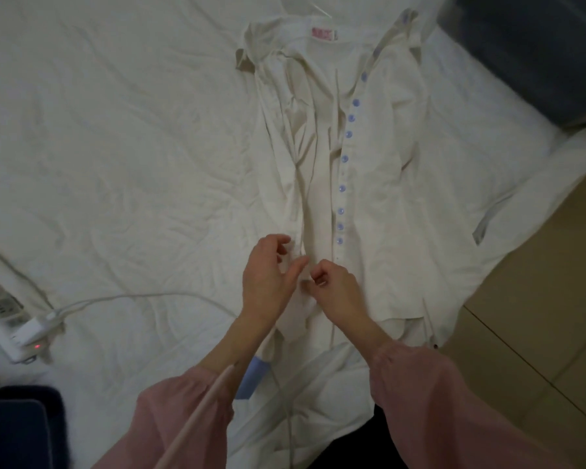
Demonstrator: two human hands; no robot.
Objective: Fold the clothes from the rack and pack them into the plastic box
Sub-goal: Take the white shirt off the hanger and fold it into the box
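The limp, light cream shirt [379,184] handles best by its button placket [339,211], which the right hand [335,289] pinches; the left hand [269,275] curls, hold unclear.

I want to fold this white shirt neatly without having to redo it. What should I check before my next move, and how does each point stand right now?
1. Shirt lies flat: not ok, the front panel beside the button row is bunched in creases.
2. Buttons fastened: cannot tell.
3. Grip on the placket: right hand pinches the fabric, ok; left hand, cannot tell.
4. Blue cuff laid out: not ok, it sits under the left forearm.
5. Charger cable off the shirt: cannot tell, it runs up to the hem.
6. Plastic box has room: cannot tell, dark contents show.
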